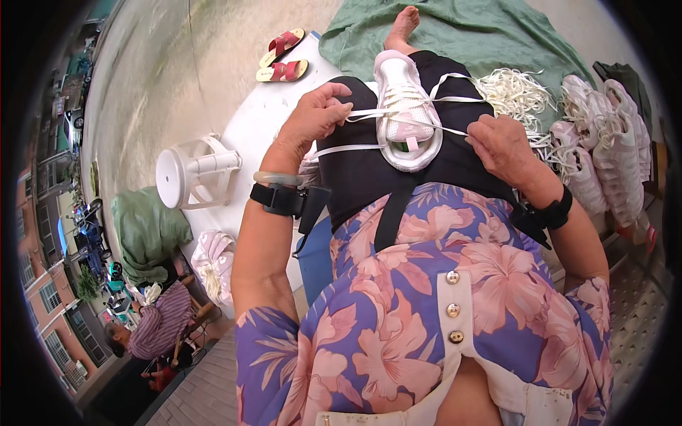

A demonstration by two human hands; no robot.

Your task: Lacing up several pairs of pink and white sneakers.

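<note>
A white and pale pink sneaker lies on my black-clad lap, toe away from me and opening toward me. White shoelace runs through its front eyelets, and loose strands spread to both sides. To the left of the shoe, my left hand pinches lace between thumb and fingers. On the other side, my right hand is closed on a lace strand that stretches across the pink tongue. Another strand loops out past my right thigh. Both hands are raised beside the shoe, not touching it.
A heap of white laces lies at the right, beside several pink-white sneakers. Green cloth spreads ahead. At left are a white stool, red-strapped sandals, a pink-white bundle and a seated person.
</note>
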